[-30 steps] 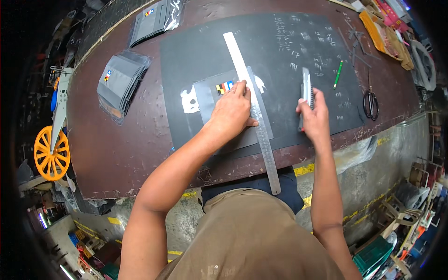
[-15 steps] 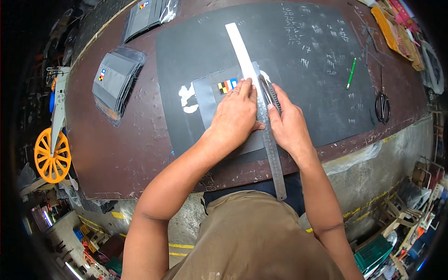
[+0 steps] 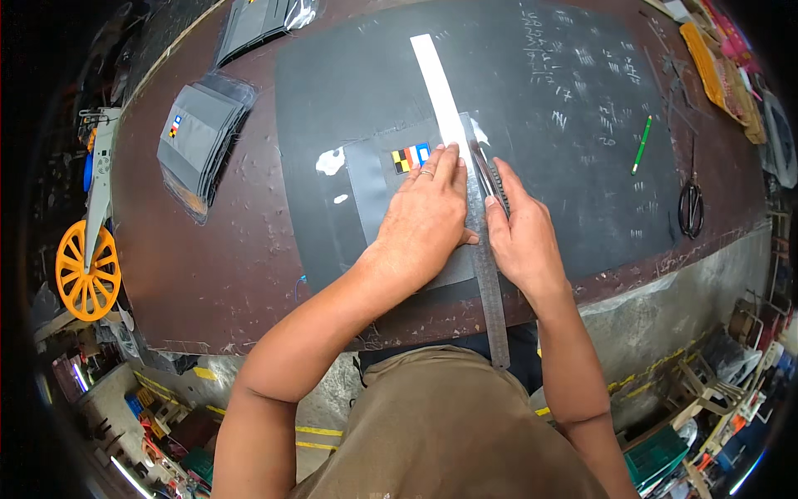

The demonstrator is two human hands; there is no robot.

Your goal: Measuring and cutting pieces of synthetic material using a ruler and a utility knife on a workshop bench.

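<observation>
My left hand (image 3: 426, 214) lies flat, fingers spread, on a grey fabric piece (image 3: 371, 173) with a small coloured patch (image 3: 411, 156). It presses down a long metal ruler (image 3: 489, 291) that runs from the top of the black mat (image 3: 349, 91) past the table's front edge. My right hand (image 3: 522, 233) sits just right of the ruler, gripping a slim metal cutting tool (image 3: 487, 175) whose tip rests against the ruler's edge.
Stacks of grey fabric pieces in clear bags (image 3: 199, 137) lie at the left and top left (image 3: 258, 21). A green pen (image 3: 641, 144) and black scissors (image 3: 691, 204) rest at the right. An orange wheel (image 3: 86, 274) stands beyond the brown table's left edge.
My right hand came from the right side of the mat, carrying the cutting tool, and now rests against the ruler. My left hand stayed on the fabric and ruler.
</observation>
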